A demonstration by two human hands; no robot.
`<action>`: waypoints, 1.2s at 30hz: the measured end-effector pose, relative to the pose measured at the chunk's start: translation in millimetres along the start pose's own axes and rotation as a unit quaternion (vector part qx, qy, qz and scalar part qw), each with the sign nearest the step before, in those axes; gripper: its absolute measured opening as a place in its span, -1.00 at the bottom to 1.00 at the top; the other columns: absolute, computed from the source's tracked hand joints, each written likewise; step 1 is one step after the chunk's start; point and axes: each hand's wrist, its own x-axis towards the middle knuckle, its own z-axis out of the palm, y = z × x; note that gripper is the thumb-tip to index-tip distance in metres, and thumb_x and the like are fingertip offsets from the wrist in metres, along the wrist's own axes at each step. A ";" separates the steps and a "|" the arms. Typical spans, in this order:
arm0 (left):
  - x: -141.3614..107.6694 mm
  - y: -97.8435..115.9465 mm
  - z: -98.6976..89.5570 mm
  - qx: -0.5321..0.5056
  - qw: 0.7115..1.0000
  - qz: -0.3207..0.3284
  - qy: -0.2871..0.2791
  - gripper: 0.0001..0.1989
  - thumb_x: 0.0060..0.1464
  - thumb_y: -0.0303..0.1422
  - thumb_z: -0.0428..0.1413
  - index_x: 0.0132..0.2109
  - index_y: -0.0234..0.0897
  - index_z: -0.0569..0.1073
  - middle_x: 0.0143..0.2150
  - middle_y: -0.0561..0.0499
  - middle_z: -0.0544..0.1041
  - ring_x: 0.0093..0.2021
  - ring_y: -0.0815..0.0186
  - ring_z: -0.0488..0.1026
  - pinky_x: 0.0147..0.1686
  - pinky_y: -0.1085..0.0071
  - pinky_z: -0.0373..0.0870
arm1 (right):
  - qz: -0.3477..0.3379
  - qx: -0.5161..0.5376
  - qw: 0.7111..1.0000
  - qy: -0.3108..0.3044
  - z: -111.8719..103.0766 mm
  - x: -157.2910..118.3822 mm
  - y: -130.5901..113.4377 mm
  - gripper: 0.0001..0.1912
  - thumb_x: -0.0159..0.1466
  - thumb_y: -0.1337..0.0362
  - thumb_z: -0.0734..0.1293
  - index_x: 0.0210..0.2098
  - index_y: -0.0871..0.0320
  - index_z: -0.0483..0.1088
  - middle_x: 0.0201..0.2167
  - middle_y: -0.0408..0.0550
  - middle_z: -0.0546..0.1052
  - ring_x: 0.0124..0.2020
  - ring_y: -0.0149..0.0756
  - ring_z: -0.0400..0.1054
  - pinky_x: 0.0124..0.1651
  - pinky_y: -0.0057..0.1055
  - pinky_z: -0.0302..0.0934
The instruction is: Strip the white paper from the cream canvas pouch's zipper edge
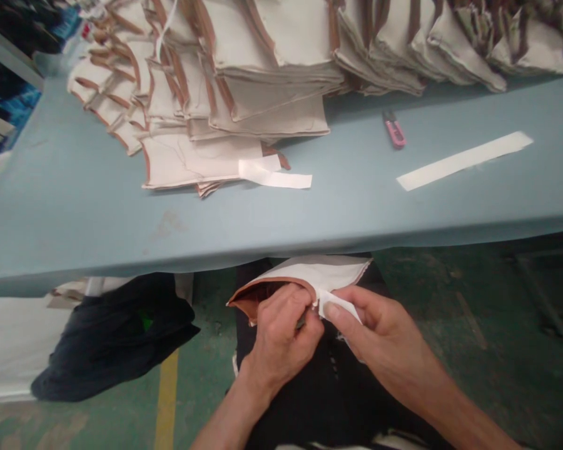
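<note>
Over my lap, below the table's front edge, lies a cream fabric pouch point(331, 270) with a brown-trimmed opening on its left side. My left hand point(288, 325) is closed on the pouch at the end of that trim, its knuckles covering part of the opening. A small white strip point(338, 306) is pinched between the thumb and fingers of my right hand point(380, 325). The strip's end meets the pouch edge right beside my left fingertips. What my left fingertips grip most closely is hidden.
Stacks of similar cream pouches point(272, 103) fill the back of the blue-covered table point(122, 231). White strips point(276, 176) rest on the nearest pouch. A pink thread snipper point(395, 131) and a long white strip point(464, 161) lie to the right. Dark cloth point(122, 337) hangs at lower left.
</note>
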 end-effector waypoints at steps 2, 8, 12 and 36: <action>-0.6 0.1 -0.3 0.005 1.000 0.006 -0.003 -0.79 0.14 -0.64 0.03 -0.27 -0.22 0.39 -0.42 0.05 0.48 -0.42 0.35 0.39 -0.40 0.42 0.30 | -0.004 -0.015 1.000 -0.016 -4.4 5.3 0.0 -0.61 0.31 -0.05 0.33 -0.37 0.17 0.49 -0.57 -0.17 0.43 -0.54 -0.39 0.25 -0.48 -0.47 0.12; -0.1 -0.1 -2.1 0.004 1.000 0.007 -0.014 -0.79 0.13 -0.64 0.01 -0.29 -0.22 0.38 -0.42 0.05 0.48 -0.42 0.34 0.41 -0.39 0.42 0.30 | -0.037 -0.040 0.998 -0.014 -9.6 8.9 -7.1 -0.58 0.32 -0.03 0.31 -0.52 0.13 0.39 -0.62 -0.21 0.33 -0.58 -0.42 0.15 -0.54 -0.47 0.06; -1.9 -1.1 2.4 -0.019 0.999 -0.022 -0.042 -0.83 0.12 -0.58 0.03 -0.32 -0.22 0.41 -0.46 0.07 0.48 -0.47 0.35 0.40 -0.43 0.45 0.30 | -0.088 -0.071 0.993 -0.016 -12.9 -21.3 -28.2 -0.58 0.36 0.05 0.33 -0.57 0.07 0.31 -0.70 -0.24 0.25 -0.67 -0.43 0.05 -0.65 -0.45 -0.06; 49.3 18.1 -32.3 -0.446 0.791 -0.372 -0.193 -0.67 0.15 -0.09 0.30 -0.17 -0.31 0.61 -0.50 0.13 0.30 -0.60 0.52 0.06 -0.64 0.55 0.02 | -0.395 -0.211 0.886 0.119 -32.9 16.5 -33.2 -0.85 0.37 0.33 0.34 -0.35 0.05 0.39 -0.28 -0.06 0.57 -0.27 -0.23 0.46 -0.16 -0.27 0.31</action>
